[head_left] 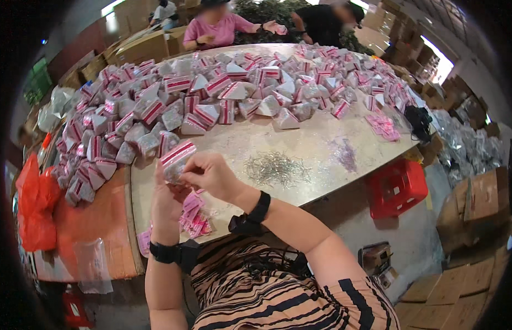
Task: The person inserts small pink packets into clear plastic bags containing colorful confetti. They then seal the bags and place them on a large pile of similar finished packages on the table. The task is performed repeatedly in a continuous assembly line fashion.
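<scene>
Red-striped packet [176,159] pinched between both hands [193,181].

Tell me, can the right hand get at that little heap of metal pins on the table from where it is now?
Probably yes. The right hand is busy at the packet that both hands hold, but the pins lie just to its right on bare table, with nothing between them.
</scene>
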Demonstrator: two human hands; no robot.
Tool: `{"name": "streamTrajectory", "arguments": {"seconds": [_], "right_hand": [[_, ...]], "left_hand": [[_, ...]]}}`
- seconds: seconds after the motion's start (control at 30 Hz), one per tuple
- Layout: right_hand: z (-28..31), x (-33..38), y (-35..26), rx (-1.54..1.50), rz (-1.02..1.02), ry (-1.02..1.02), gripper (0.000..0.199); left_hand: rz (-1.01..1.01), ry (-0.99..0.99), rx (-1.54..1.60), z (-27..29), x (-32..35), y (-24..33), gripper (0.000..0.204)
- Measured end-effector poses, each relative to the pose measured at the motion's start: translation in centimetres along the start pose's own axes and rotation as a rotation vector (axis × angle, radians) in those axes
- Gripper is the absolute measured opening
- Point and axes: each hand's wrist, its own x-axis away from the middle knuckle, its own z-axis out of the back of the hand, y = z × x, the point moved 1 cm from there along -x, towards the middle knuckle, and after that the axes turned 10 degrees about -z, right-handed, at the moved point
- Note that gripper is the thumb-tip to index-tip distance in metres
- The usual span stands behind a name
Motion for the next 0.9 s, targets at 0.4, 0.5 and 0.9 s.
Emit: {"name": "streamTrajectory", "arguments": {"seconds": [0.4, 0.5, 0.9], "right_hand": [[-0.5, 1.0, -1.8, 0.751, 0.302, 0.051, 0.076], [0.2, 1.2, 0.5, 0.614, 0.087, -0.053, 0.077], [40.0, 1.1, -6.5, -0.941, -0.090, 0.874, 0.098]], "left_hand": [[-0.240, -0.039, -0.474, 0.3, 2.1, 1.6, 0.048], [-0.115, -0.107, -0.535, 1.1, 2.4, 1.2, 0.050], [-0.087, -0.193, -0.692, 2.7, 3.5, 1.5, 0.046]]}}
